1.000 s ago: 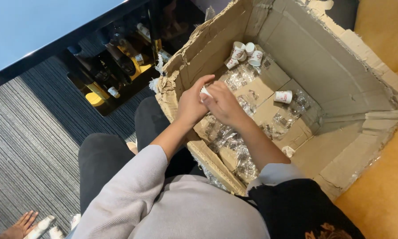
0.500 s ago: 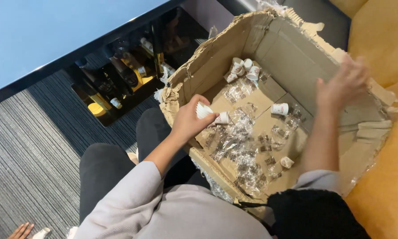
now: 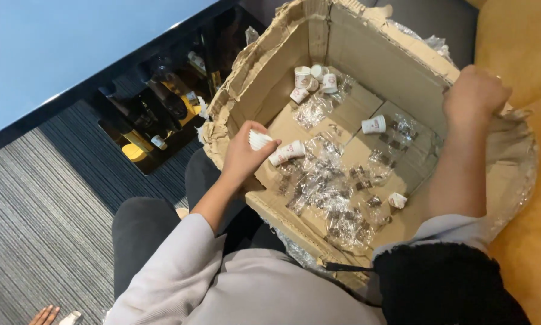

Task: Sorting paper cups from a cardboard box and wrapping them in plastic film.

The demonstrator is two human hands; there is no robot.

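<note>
Head view: we're looking down into a torn cardboard box [image 3: 367, 54] on our lap.

Left hand [image 3: 241, 157] is at the box's near-left wall, fingers curled around a stack of small white cups [image 3: 260, 139]. A second short stack [image 3: 287, 151] sticks out of the same grip, over the box floor.

Right hand [image 3: 475, 93] is closed in a fist on the box's right rim, gripping the cardboard edge; we can't tell if anything else is in it.

Loose cups inside the box: a cluster [image 3: 311, 79] in the far-left corner, one [image 3: 374, 124] on its side mid-floor, one [image 3: 397, 200] near the right wall by our forearm.

Clear plastic wrappers [image 3: 321, 183] are scattered across the box floor, densest toward the near edge.

Left of the box: a dark shelf with bottles [image 3: 162, 108] under a blue tabletop [image 3: 60, 42]. Striped grey carpet [image 3: 36, 229] below. Another person's fingers [image 3: 43, 315] show at the bottom-left corner of the frame. Yellow seat [image 3: 523, 36] on the right.
</note>
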